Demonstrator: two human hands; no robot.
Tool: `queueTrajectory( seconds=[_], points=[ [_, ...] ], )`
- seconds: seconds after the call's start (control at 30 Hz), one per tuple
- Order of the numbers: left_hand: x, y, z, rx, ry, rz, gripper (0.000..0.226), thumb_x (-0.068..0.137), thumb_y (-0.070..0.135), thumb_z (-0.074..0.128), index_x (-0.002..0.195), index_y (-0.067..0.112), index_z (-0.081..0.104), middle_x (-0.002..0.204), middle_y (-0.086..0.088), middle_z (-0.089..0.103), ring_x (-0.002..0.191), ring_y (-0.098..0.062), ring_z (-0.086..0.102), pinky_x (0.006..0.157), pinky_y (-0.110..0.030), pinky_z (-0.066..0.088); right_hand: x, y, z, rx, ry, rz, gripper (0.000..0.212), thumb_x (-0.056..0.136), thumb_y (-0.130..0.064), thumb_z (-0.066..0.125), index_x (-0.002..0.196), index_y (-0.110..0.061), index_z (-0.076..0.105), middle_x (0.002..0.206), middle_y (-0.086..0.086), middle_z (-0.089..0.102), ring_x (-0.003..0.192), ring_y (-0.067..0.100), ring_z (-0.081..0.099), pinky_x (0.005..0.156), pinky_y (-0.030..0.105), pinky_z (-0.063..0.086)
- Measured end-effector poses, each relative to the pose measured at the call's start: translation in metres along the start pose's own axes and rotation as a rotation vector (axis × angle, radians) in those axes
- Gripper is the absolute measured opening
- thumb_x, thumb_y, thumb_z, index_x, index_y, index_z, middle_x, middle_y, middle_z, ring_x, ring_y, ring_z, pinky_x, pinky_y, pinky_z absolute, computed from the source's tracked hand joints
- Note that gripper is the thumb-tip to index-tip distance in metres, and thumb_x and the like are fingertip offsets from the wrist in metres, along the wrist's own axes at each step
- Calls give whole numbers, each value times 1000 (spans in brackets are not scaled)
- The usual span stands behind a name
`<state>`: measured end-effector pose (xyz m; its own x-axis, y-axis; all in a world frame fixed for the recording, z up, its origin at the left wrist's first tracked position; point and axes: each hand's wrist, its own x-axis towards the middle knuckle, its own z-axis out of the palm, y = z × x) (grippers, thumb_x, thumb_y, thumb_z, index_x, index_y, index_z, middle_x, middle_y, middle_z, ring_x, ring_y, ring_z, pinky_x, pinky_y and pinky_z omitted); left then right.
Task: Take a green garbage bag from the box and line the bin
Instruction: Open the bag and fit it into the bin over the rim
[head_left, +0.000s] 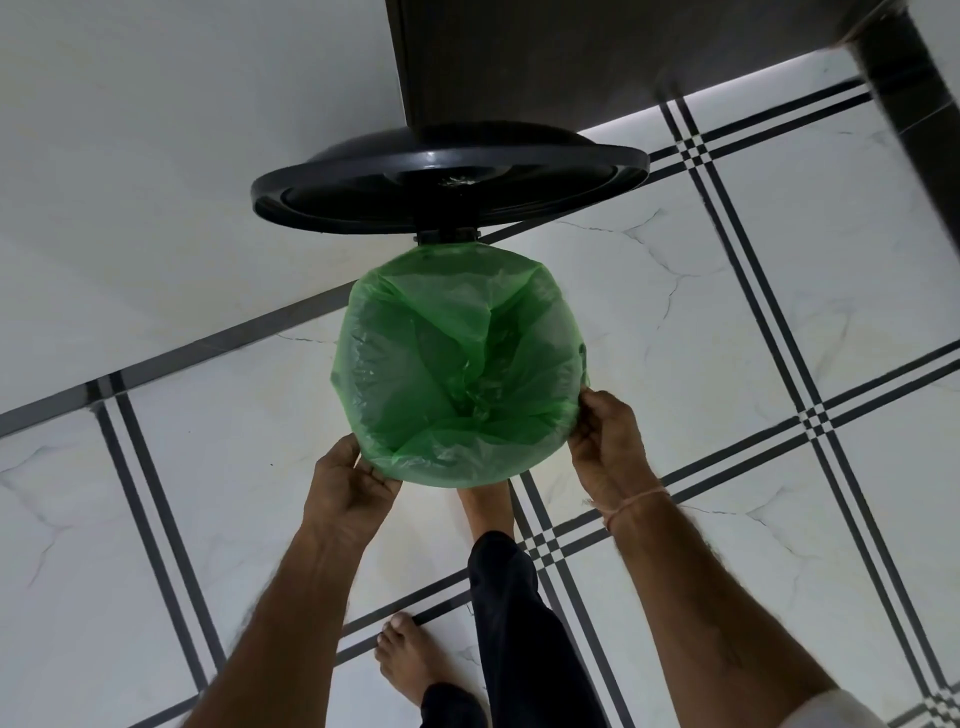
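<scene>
A green garbage bag (457, 374) lies inside the bin, its edge folded out over the whole round rim. The bin itself is almost fully covered; only a dark bit (583, 353) shows at the right side. Its black round lid (447, 176) stands open behind it on a hinge. My left hand (348, 488) grips the bag's folded edge at the near left of the rim. At the near right of the rim, my right hand (605, 441) pinches the bag's edge. The box of bags is out of view.
The bin stands on a white tiled floor (727, 312) with dark stripe lines. A dark cabinet (571, 57) rises just behind the lid and a dark post (914, 104) at the right. My bare feet (410, 654) are close under the bin.
</scene>
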<state>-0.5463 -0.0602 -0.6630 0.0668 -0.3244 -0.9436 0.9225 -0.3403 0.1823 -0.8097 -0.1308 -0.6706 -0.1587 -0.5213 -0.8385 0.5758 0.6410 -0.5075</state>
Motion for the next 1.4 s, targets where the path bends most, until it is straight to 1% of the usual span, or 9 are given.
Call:
queueTrajectory(
  seconds=[0.07, 0.17, 0.33, 0.6, 0.87, 1.03, 1.17, 1.3, 1.4],
  points=[
    [0, 1, -4, 22, -17, 53, 21, 102, 7, 50, 98, 5, 71, 92, -8, 78, 79, -17, 77, 84, -35, 64, -5, -1, 2, 1, 12, -45, 21, 101, -17, 56, 99, 0, 69, 88, 12, 69, 81, 21, 65, 77, 30, 61],
    [0, -1, -11, 24, 9, 112, 27, 107, 23, 49, 97, 11, 71, 96, -5, 78, 83, -15, 78, 87, -35, 62, -7, -6, 0, -62, 37, -44, 36, 105, -32, 55, 112, 1, 68, 105, 15, 71, 95, 23, 68, 96, 39, 56],
    [-2, -3, -5, 145, 60, 130, 30, 110, 23, 44, 97, 11, 68, 83, 0, 79, 76, -12, 75, 78, -32, 64, -9, -8, -3, -154, -12, 23, 27, 101, -32, 61, 105, -8, 73, 98, 9, 74, 89, 20, 70, 75, 32, 63],
    [-3, -4, 4, 109, 100, 100, 34, 110, 27, 43, 97, 7, 67, 87, -5, 78, 70, -15, 77, 63, -31, 65, -5, -9, 1, -69, -80, 81, 27, 102, -27, 62, 109, -4, 72, 102, 14, 75, 89, 23, 76, 75, 36, 65],
    [-9, -6, 9, 57, 155, 100, 33, 110, 29, 44, 97, 9, 66, 77, -2, 80, 78, -15, 72, 57, -30, 63, -6, -11, 9, -136, -54, 113, 52, 105, -51, 45, 110, -4, 69, 97, 13, 75, 91, 25, 73, 71, 40, 66],
    [-18, -1, 12, 246, 233, 104, 35, 106, 46, 48, 121, 17, 63, 127, -3, 65, 112, -18, 61, 108, -44, 47, -21, -18, 9, -464, 91, -33, 41, 102, -55, 52, 103, -16, 66, 99, 0, 69, 93, 15, 63, 80, 35, 47],
    [-47, 16, 33, 418, 322, 210, 63, 100, 58, 53, 146, 15, 52, 148, 0, 55, 134, -21, 51, 112, -46, 38, -53, -39, 31, -529, 114, -433, 25, 100, -44, 62, 98, -19, 58, 97, -4, 57, 85, 9, 52, 78, 27, 43],
    [-84, 54, 83, 442, 205, 404, 70, 98, 64, 51, 153, 22, 44, 157, 3, 46, 134, -18, 48, 114, -46, 39, -89, -97, 86, -439, -66, -491, 29, 104, -48, 51, 131, -36, 55, 136, -14, 55, 114, -8, 50, 98, 21, 43],
    [-110, 89, 129, 481, 102, 552, 78, 93, 73, 50, 156, 29, 38, 161, 7, 38, 143, -19, 39, 119, -50, 33, -108, -141, 136, -479, -172, -566, 27, 104, -48, 53, 130, -43, 55, 135, -19, 57, 119, -7, 53, 104, 20, 40]
  ],
)
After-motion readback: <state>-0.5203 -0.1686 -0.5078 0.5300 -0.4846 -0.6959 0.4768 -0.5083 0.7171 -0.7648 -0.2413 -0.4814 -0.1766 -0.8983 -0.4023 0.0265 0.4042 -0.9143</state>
